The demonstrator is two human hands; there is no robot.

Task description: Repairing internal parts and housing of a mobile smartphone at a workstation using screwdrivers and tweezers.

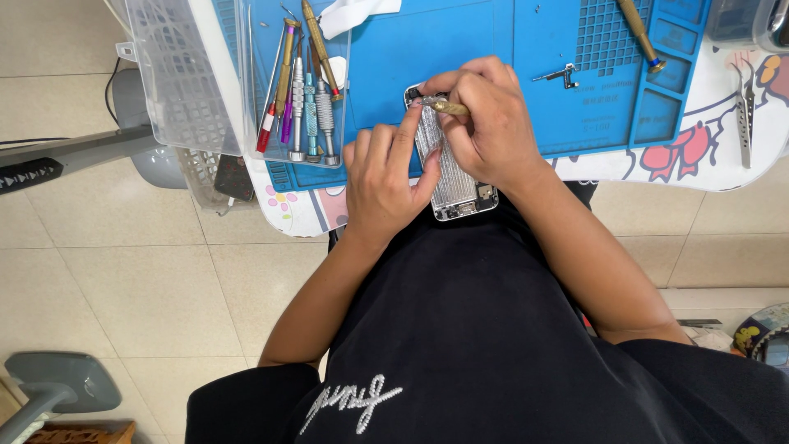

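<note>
A brass-handled screwdriver [446,106] is pinched in the closed fingers [460,90] of the right hand [493,123] at the top of an opened phone housing [450,156], which is steadied by the curled left hand [382,185] on the blue work mat [460,41]. Outward, a white table [715,156] over pale floor tiles [123,271] is seen. More screwdrivers [300,90] are held in a clear tray [255,82].
</note>
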